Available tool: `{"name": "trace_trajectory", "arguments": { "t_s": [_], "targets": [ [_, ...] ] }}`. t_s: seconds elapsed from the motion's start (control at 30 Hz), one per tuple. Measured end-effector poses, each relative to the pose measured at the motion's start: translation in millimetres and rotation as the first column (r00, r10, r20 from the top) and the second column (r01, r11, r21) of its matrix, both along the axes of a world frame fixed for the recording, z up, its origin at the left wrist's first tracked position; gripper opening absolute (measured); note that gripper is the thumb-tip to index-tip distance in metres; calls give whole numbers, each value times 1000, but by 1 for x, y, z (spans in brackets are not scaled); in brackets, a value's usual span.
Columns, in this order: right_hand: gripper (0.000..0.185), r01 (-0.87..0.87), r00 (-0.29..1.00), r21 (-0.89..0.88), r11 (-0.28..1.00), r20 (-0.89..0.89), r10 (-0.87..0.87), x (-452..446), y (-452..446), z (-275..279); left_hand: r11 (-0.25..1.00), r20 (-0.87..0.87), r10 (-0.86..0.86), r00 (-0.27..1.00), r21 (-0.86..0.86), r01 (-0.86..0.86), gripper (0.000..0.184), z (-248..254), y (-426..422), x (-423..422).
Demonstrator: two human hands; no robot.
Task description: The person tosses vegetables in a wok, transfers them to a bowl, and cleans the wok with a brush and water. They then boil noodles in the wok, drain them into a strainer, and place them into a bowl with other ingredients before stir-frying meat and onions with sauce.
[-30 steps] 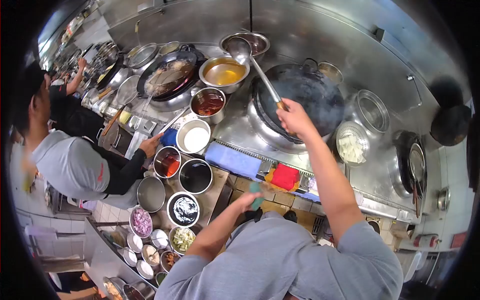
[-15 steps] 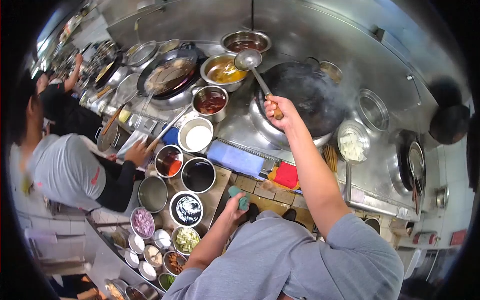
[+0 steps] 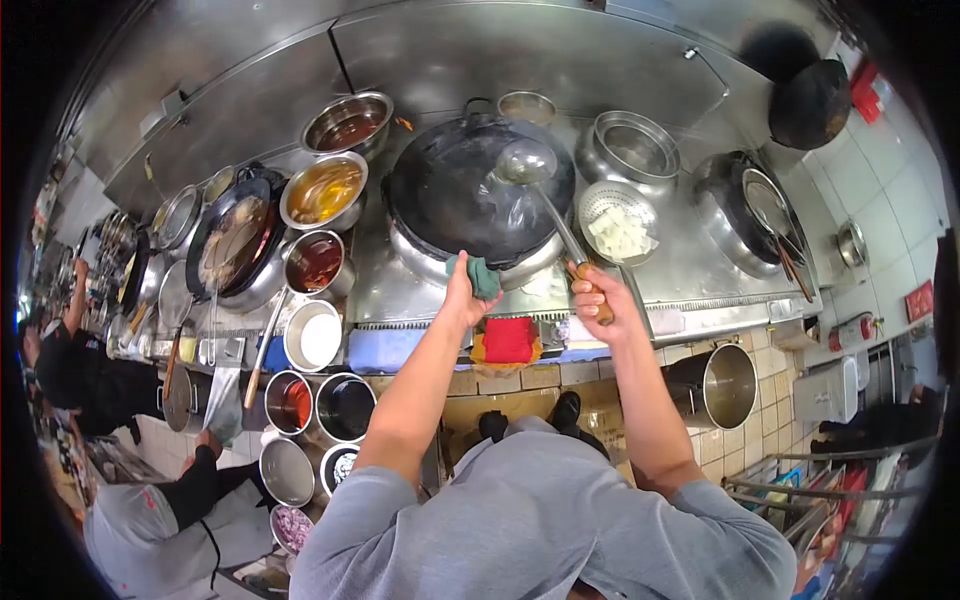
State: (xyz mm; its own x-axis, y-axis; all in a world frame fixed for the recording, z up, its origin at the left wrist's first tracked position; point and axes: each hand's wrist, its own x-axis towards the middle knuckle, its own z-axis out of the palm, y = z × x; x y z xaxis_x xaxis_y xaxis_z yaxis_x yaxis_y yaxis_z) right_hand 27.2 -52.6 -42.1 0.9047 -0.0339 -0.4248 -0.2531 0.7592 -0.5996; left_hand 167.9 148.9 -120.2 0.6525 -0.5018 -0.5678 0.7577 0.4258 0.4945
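My right hand (image 3: 607, 303) is closed round the wooden handle of a long metal ladle (image 3: 526, 162), whose bowl hangs over the right half of a large black wok (image 3: 440, 190). A folded green cloth (image 3: 480, 281) is in my left hand (image 3: 464, 298), held at the near rim of the wok; whether it grips the rim is hard to see. Some shiny liquid shows below the ladle. Right of the wok, a perforated strainer (image 3: 595, 208) holds white pieces (image 3: 620, 232).
Left of the wok stand a basin of yellow oil (image 3: 326, 192), a pot of red sauce (image 3: 314, 264) and a white-filled pot (image 3: 313, 335). A red cloth (image 3: 509, 340) lies on the stove's front edge. A co-worker (image 3: 150, 530) is at the left. A large pot (image 3: 728, 385) stands lower right.
The ladle has gone from above the oil basin to over the wok. My left hand has brought the green cloth from near my waist up to the wok's rim. The view has turned right.
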Motion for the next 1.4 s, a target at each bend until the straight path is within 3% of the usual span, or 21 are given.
{"name": "trace_trajectory", "arguments": {
  "t_s": [0.03,0.1,0.17,0.23,0.37,0.43,0.5,0.53,0.57,0.63,0.7,0.77,0.83,0.93,0.97,1.03,1.13,1.2,1.3,1.37,1.4],
  "targets": [
    [27,21,996,376,927,72,-52,-3,-6,-8,1000,-37,1,999,5,-1,44,4,-6,3],
    [24,62,996,141,988,48,-69,-20,15,7,1000,-70,3,998,7,-2,39,7,-20,12],
    [26,7,988,-522,853,-127,-86,-36,30,39,987,-28,87,996,137,-83,21,-6,-32,26],
    [27,-11,989,-484,875,-131,-60,-42,16,46,977,-62,145,987,168,-133,15,-15,-37,41],
    [28,-65,998,-31,997,8,66,-32,-9,40,964,11,193,981,185,-191,7,2,-39,17],
    [26,-86,994,577,812,104,31,-20,-16,17,975,24,157,987,155,-158,9,-11,-33,18],
    [34,-149,984,340,929,143,105,-8,-11,7,962,-28,211,977,185,-202,17,-9,-30,26],
    [38,-124,990,-240,963,32,136,-6,0,15,979,-43,177,983,114,-171,33,-11,-21,26],
    [41,-115,993,-736,668,-64,100,-7,9,18,973,-43,202,978,119,-196,33,-8,-7,19],
    [55,-192,978,-848,495,-125,165,-5,-12,3,965,-97,-148,984,-233,122,43,1,15,-1],
    [57,85,977,-978,-190,45,209,-4,-24,-8,968,-83,-152,985,-211,132,44,-5,30,-43],
    [57,-39,976,-995,-91,-58,209,-3,-23,15,985,-23,-170,985,-25,169,42,-39,48,-94],
    [58,-40,961,-958,-284,-115,251,4,-32,12,948,-39,-216,976,231,219,41,-100,74,-157],
    [52,-37,948,-910,-412,-162,273,14,-45,-6,409,-218,-438,872,816,409,54,-129,106,-272],
    [48,-49,938,-896,-442,-194,289,16,-50,-10,111,-314,-545,778,892,437,56,-169,131,-316],
    [43,38,916,-930,-365,-113,385,22,-62,-26,-180,-545,-593,592,807,562,55,-183,155,-402],
    [52,165,854,-864,-476,-117,507,36,-80,-51,25,-611,-475,634,710,703,49,-181,181,-509],
    [52,143,892,-828,-543,-130,433,40,-55,-22,449,-558,-23,830,736,507,44,-191,190,-564],
    [45,392,706,-868,-305,71,705,43,22,9,386,-326,156,932,889,246,42,-218,191,-609],
    [42,148,473,-987,56,121,873,32,102,8,416,-258,308,916,902,114,43,-209,184,-612],
    [42,4,383,-1000,13,13,923,5,152,32,443,-317,385,867,887,128,45,-192,180,-604]
  ]
}}
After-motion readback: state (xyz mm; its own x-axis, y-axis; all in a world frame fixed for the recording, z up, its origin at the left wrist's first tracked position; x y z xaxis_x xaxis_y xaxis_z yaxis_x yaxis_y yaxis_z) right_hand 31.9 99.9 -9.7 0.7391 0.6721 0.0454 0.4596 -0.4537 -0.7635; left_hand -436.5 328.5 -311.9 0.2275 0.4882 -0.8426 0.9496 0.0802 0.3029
